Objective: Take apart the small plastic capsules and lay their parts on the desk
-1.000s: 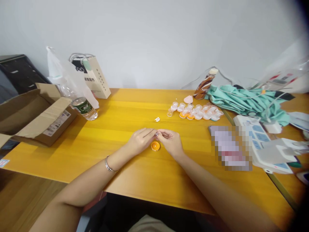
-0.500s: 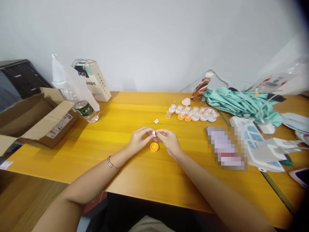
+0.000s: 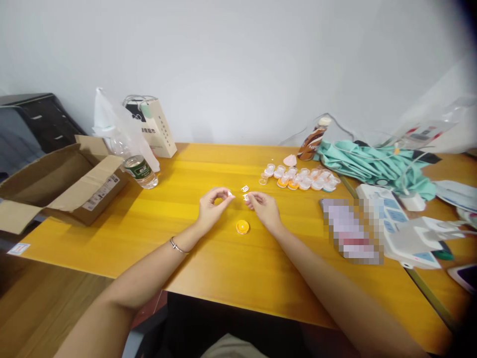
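Observation:
My left hand (image 3: 212, 208) is closed in a pinch. A small white bit shows at its fingertips, too small to name. Between the thumb and finger of my right hand (image 3: 266, 211) is a small white cut-out piece with dark markings (image 3: 246, 198). Just beyond it, a similar white piece (image 3: 244, 188) lies flat on the table. A small round orange cup-like part (image 3: 242, 227) sits on the wood between my wrists, touched by neither hand. The two hands are a short way apart.
Rows of small clear-topped round containers (image 3: 304, 182) stand at back right, near a brown bottle (image 3: 314, 140) and green fabric (image 3: 376, 161). A phone (image 3: 348, 231) and a power strip (image 3: 387, 214) lie right. An open carton (image 3: 93, 186) and a water bottle (image 3: 140, 172) stand left.
My hands, earlier together at the fingertips over one small white thing, have moved apart. The marked white piece now shows in my right hand. The view has shifted slightly.

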`<state>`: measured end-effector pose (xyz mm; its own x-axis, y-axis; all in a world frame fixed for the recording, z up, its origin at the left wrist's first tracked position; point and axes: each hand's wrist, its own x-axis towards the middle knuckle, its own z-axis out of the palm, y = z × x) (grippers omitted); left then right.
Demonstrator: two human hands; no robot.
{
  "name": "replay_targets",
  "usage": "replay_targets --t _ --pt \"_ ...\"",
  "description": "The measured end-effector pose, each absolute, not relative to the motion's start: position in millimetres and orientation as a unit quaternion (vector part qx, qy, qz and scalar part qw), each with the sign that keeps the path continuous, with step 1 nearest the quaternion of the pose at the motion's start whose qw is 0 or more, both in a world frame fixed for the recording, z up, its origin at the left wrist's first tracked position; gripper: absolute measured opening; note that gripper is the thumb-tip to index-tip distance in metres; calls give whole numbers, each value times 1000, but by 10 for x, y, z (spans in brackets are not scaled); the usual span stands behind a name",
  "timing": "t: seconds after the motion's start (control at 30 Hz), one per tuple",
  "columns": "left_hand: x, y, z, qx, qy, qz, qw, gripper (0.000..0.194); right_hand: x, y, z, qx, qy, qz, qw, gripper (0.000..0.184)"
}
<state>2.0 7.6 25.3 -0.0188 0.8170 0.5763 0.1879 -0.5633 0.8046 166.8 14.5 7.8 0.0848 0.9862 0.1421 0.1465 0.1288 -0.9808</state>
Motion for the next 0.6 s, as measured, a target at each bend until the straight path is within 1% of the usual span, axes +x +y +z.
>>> replay_targets --t 0.1,0.17,0.23,0.33,0.5,0.6 --pt "-8 106 245 686 373 565 267 20 1705 239 30 -551 -620 285 481 15" --pt "-21 127 236 691 375 557 267 20 1718 282 -7 -570 -649 216 455 14" --pt "-36 150 225 687 383 555 270 21 1727 310 -40 -578 -654 196 446 15" --pt "-53 181 207 684 386 552 282 22 1729 344 -68 -576 -664 174 443 22" --pt "-60 195 195 688 382 545 291 22 1690 448 -62 -543 -709 109 435 28" --pt "-64 201 197 691 385 539 290 22 1670 503 -64 -522 -744 126 398 31"
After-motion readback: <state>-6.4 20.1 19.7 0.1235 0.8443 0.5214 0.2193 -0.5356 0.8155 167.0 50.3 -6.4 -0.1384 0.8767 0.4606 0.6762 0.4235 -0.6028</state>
